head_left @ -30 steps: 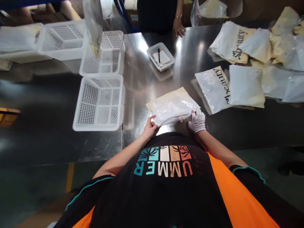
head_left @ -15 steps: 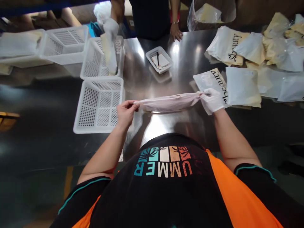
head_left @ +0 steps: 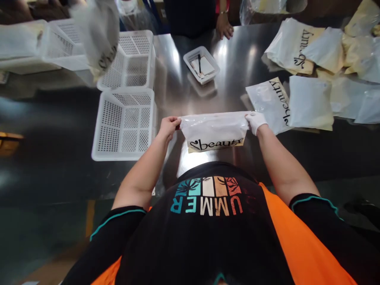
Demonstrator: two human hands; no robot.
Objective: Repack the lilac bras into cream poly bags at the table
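I hold a white plastic bag (head_left: 214,130) printed "Sbeauty" up off the steel table (head_left: 231,67), stretched between both hands. My bare left hand (head_left: 168,126) pinches its left top corner. My right hand (head_left: 255,120), in a white glove, pinches the right top corner. The bag hangs down toward me with the lettering along its lower edge, and something cream-coloured shows inside it at the bottom.
An empty white perforated basket (head_left: 124,124) lies left of the bag, two more behind it (head_left: 133,59). A small tray (head_left: 202,65) with a pen sits mid-table. Several packed bags (head_left: 308,67) cover the right side. Another person's hand (head_left: 224,27) rests at the far edge; a blurred bag (head_left: 97,37) moves at upper left.
The bag has gone from lying flat on the table to being lifted and flipped, and now hangs upright between my hands with its print facing me. The far bag at upper left has moved.
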